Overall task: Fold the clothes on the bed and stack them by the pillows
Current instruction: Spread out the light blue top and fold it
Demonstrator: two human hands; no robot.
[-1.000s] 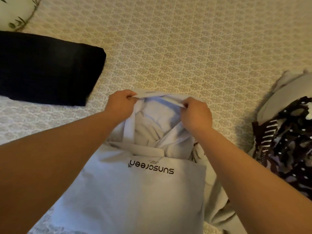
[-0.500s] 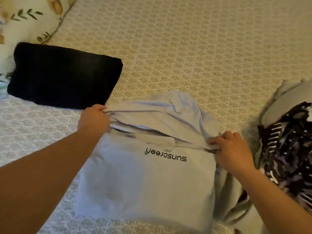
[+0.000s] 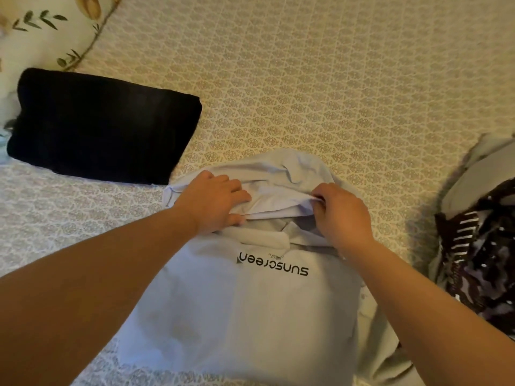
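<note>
Two hands work the far end of the hoodie (image 3: 250,316) on the bed (image 3: 320,79).
The left hand (image 3: 216,200) lies spread, pressing the bunched hood flat; the right hand (image 3: 338,211) pinches the hood's edge. The hoodie runs lengthwise away from the person, hood farthest; the black stack (image 3: 103,123) by the pillow (image 3: 41,29) lies far-left, nearer the left hand.

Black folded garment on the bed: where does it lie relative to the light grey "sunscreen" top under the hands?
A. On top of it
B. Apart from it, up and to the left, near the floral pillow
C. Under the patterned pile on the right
B: the black folded garment lies flat on the bedspread beside the floral pillow, up-left of the light grey top, not overlapping it.
</note>
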